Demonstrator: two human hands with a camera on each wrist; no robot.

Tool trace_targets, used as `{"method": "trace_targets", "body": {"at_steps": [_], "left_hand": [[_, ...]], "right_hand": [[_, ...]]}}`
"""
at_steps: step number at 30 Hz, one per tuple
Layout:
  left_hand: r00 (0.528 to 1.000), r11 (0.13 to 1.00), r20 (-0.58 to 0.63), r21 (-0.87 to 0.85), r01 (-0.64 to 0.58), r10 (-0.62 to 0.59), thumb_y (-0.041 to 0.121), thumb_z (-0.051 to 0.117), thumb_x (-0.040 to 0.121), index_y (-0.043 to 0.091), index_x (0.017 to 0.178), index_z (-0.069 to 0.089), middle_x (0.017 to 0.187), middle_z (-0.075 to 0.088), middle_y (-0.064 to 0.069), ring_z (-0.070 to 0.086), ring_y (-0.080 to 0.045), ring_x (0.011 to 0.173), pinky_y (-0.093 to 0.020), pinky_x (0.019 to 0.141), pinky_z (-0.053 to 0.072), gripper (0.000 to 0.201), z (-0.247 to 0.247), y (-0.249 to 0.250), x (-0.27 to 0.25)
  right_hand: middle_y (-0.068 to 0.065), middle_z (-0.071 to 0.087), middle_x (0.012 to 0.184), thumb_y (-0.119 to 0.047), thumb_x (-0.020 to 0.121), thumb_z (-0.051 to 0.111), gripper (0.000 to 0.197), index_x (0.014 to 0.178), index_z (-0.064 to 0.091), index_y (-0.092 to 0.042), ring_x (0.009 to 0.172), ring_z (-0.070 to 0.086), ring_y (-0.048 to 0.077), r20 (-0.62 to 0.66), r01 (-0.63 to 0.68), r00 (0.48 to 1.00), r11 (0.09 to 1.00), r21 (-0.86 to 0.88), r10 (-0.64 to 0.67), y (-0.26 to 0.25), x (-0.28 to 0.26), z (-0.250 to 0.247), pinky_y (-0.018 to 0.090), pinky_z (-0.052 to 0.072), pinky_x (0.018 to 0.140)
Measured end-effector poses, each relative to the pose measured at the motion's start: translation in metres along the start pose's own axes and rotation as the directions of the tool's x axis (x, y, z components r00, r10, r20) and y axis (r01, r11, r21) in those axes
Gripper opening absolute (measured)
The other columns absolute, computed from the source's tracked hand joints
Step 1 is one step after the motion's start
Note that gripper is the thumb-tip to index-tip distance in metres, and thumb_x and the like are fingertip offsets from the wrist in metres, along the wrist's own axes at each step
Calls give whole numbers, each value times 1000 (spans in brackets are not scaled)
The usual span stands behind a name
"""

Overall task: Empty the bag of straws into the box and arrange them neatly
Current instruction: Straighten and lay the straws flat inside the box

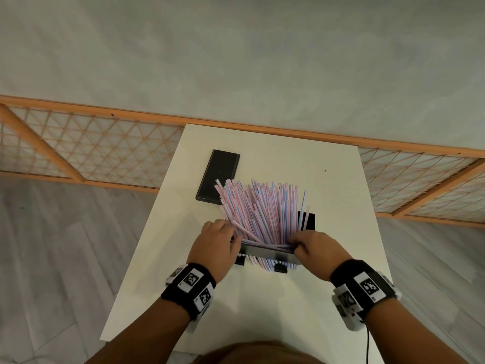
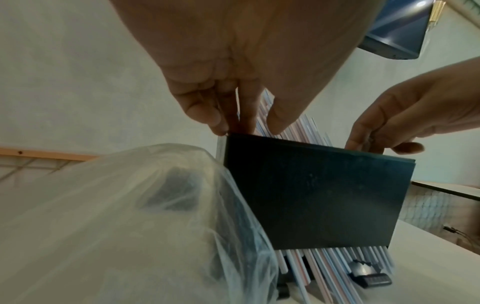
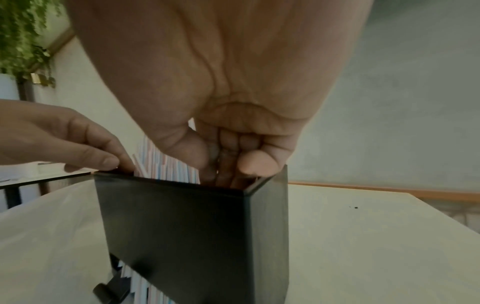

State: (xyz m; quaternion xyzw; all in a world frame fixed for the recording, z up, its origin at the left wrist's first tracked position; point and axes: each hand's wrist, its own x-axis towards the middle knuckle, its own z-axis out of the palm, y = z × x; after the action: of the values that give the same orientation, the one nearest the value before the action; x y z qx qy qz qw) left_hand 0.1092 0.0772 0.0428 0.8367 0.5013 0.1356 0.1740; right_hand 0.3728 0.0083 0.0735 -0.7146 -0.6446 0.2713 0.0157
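Both your hands work at the black box [image 1: 265, 250] on the white worktop [image 1: 328, 206]: your left hand [image 1: 217, 245] pinches straws [image 1: 259, 208] at its left end, your right hand [image 1: 319, 249] curls round straws at its right end, and the clear bag [image 2: 124, 226] lies just left of it.

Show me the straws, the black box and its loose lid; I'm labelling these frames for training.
straws [image 1: 258, 206]: head view, middle of the fanned-out bundle.
black box [image 3: 176, 226]: right wrist view, its broad front wall.
lid [image 1: 217, 176]: head view, centre of its flat top.
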Motion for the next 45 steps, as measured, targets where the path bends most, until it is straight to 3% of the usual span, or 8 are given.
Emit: {"method": "trace_targets", "body": {"at_steps": [5, 11, 17, 22, 31, 35, 39, 45], "left_hand": [[998, 997, 59, 80, 1, -5, 49, 48, 100, 21, 93, 67, 92, 64, 3, 48, -20, 93, -32, 85, 45, 35, -1, 3, 0], [997, 995, 54, -87, 53, -48, 37, 66, 95, 21, 98, 65, 96, 59, 4, 48, -17, 96, -25, 80, 41, 17, -6, -3, -3], [991, 980, 67, -159, 123, -114, 33, 69, 94, 21, 94, 65, 94, 60, 6, 48, -14, 95, -24, 77, 41, 13, -7, -4, -1], [982, 962, 75, -202, 184, -172, 34, 71, 92, 22, 97, 62, 94, 62, 7, 51, -14, 97, -34, 80, 52, 15, -7, -3, 0], [994, 998, 102, -47, 30, -25, 36, 54, 103, 23, 130, 65, 114, 68, 0, 47, -23, 104, -32, 91, 44, 32, -3, -4, 0], [996, 999, 88, -39, 27, -24, 37, 51, 104, 23, 128, 63, 106, 69, 2, 42, -20, 97, -33, 86, 46, 30, 3, -6, -1], [998, 1000, 64, -6, 9, -9, 38, 54, 102, 23, 114, 60, 96, 70, 3, 49, -23, 90, -33, 81, 45, 21, 2, -8, 0], [999, 999, 14, -33, 36, -36, 48, 51, 99, 28, 101, 61, 89, 67, 8, 51, -21, 83, -38, 77, 46, 23, 5, -13, -3]], "right_hand": [[-5, 64, 89, -35, 87, 51, 21, 98, 65, -24, 81, 62, 19, 118, 89, 990, 995, -45, -84, -27, 4, 4, 33, 53, 70], [-4, 65, 119, -52, 89, 58, 52, 134, 58, -27, 104, 63, 18, 237, 146, 959, 988, 41, -152, -57, 30, 14, 33, 54, 89], [4, 65, 93, -53, 84, 69, 36, 100, 60, -22, 82, 64, 24, 348, 82, 932, 993, 81, -105, -74, 69, 27, 37, 53, 73], [-2, 67, 97, -56, 77, 72, 42, 108, 66, -27, 85, 64, 17, 448, 22, 891, 994, 107, -68, -77, 87, 33, 37, 56, 82], [-6, 69, 99, -50, 76, 72, 29, 101, 63, -39, 94, 67, 16, 428, -38, 900, 962, 271, -85, -77, 88, 41, 41, 55, 94], [-4, 68, 95, -59, 74, 70, 36, 99, 60, -35, 88, 68, 18, 364, 34, 924, 971, 236, -121, -77, 90, 43, 43, 58, 88], [2, 65, 96, -54, 84, 71, 44, 108, 52, -22, 83, 63, 19, 288, 150, 941, 982, 113, -177, -84, 87, 35, 28, 49, 69], [-1, 64, 93, -58, 83, 70, 45, 106, 53, -23, 82, 63, 20, 290, 206, 938, 978, -29, -189, -91, 87, 22, 31, 49, 70]]}}
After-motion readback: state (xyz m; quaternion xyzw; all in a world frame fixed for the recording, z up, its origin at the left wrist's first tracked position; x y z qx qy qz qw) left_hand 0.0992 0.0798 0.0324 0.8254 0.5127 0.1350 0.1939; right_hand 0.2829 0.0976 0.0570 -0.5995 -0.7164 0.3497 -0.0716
